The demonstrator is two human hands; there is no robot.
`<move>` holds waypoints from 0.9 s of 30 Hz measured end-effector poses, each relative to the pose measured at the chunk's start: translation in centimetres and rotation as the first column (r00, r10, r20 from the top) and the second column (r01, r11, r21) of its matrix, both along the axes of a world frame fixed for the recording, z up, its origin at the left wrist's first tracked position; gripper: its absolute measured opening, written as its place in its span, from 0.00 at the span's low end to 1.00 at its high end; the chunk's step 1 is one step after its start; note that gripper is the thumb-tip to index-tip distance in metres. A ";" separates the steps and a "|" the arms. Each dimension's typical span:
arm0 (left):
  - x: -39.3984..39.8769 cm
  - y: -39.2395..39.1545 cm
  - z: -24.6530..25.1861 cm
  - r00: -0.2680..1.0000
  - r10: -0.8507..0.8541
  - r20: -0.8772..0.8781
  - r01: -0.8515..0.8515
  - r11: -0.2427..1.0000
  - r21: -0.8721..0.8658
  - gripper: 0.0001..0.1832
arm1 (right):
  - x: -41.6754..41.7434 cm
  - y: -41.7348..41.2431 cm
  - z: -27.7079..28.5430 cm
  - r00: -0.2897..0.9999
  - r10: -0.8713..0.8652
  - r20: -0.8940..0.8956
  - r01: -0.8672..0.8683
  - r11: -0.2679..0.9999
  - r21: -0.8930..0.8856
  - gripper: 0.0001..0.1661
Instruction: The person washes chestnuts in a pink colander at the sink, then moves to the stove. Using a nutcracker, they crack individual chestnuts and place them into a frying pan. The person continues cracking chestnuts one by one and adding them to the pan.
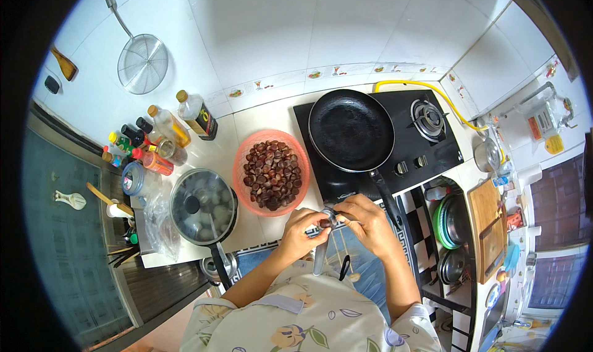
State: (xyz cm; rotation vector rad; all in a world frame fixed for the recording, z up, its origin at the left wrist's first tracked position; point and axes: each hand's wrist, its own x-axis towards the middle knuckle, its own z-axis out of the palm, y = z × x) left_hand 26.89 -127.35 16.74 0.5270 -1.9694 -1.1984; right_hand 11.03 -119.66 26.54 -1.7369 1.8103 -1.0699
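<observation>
In front of my body my left hand (299, 235) pinches a brown chestnut (325, 223) between thumb and fingers. My right hand (368, 222) grips a metal hand tool (319, 259), whose head is at the chestnut; one grey handle points down towards my apron. Fingers partly cover the tool's head, so its exact kind is unclear. Just beyond my hands a pink plastic basket (237, 185) on the counter holds a pile of chestnuts (272, 175). A black frying pan (350, 129) rests on the gas hob, its handle reaching close to my right hand.
Left of the basket stands a glass-lidded pot (202, 203), with its handle over the counter edge. Sauce bottles (155, 162) and a clear plastic bag (162, 224) sit farther left. The black gas hob (324, 185) lies right, beside a shelf of bowls (451, 222).
</observation>
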 end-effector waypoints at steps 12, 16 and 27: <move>0.6 0.3 -1.6 0.982 -0.188 0.012 0.170 0.911 0.375 0.17 | 0.4 0.6 0.8 0.989 0.109 -0.105 -0.113 0.993 -0.034 0.16; 0.9 0.7 -1.3 0.958 -0.281 -0.062 0.260 0.751 0.607 0.16 | 0.7 0.6 1.5 0.975 0.136 -0.174 -0.143 0.989 -0.032 0.17; 0.6 0.4 1.4 0.934 -0.355 -0.034 0.286 0.688 0.667 0.14 | 0.9 0.4 3.2 0.916 0.207 -0.344 -0.224 0.975 -0.009 0.16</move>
